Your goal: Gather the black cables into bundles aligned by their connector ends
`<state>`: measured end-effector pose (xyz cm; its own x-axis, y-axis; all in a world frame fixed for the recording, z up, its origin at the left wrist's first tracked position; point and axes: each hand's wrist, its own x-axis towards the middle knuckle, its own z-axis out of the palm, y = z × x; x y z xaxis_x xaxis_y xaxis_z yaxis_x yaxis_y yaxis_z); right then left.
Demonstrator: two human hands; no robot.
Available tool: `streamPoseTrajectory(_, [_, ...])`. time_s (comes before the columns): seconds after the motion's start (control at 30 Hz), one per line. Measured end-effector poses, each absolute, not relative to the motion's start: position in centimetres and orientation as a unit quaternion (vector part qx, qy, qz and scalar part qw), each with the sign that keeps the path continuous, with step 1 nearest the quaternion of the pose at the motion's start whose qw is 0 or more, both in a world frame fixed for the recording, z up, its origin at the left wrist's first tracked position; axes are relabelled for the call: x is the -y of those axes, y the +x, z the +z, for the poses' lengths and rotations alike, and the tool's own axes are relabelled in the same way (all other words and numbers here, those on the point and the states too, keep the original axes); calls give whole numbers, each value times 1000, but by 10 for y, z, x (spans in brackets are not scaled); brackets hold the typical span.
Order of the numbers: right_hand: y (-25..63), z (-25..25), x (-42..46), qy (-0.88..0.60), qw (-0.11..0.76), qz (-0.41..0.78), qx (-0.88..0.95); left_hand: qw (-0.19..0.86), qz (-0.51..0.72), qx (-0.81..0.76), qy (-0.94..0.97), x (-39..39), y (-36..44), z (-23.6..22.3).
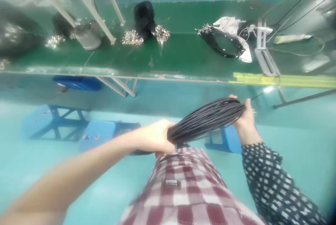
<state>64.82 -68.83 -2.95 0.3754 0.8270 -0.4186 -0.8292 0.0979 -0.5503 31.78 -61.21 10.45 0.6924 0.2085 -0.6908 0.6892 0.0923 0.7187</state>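
Note:
A thick bundle of black cables (207, 120) stretches between my two hands, in front of my checked apron. Around its left end my left hand (159, 135) is closed, the fingers wrapped over the strands. My right hand (245, 118) grips the other end, thumb up along the side; the cable tips there are mostly hidden by the palm. Part of something dark hangs behind my left wrist, too blurred to name.
Across from me runs a long green table (181, 56). On it lie a folded black cable bundle (144, 18) with shiny metal ends, a looped cable bundle (223, 44) and a metal bracket (262, 46). Blue stools (98, 132) stand on the floor below.

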Motion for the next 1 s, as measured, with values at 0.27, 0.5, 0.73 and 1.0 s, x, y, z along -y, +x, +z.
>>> streamPoseTrajectory(0.27, [578, -128, 795, -476, 427, 753, -159, 431, -247, -466, 732, 619, 325, 13])
streamPoseTrajectory(0.5, [599, -155, 856, -659, 336, 665, -107, 352, -265, -510, 739, 608, 287, -33])
streamPoseTrajectory(0.73, [591, -162, 854, -724, 271, 626, 106, 363, -292, -584, 664, 635, 289, -84])
streamPoseTrajectory(1.0, [628, -162, 811, -711, 185, 600, 315, 351, -242, -630, 649, 632, 270, -52])
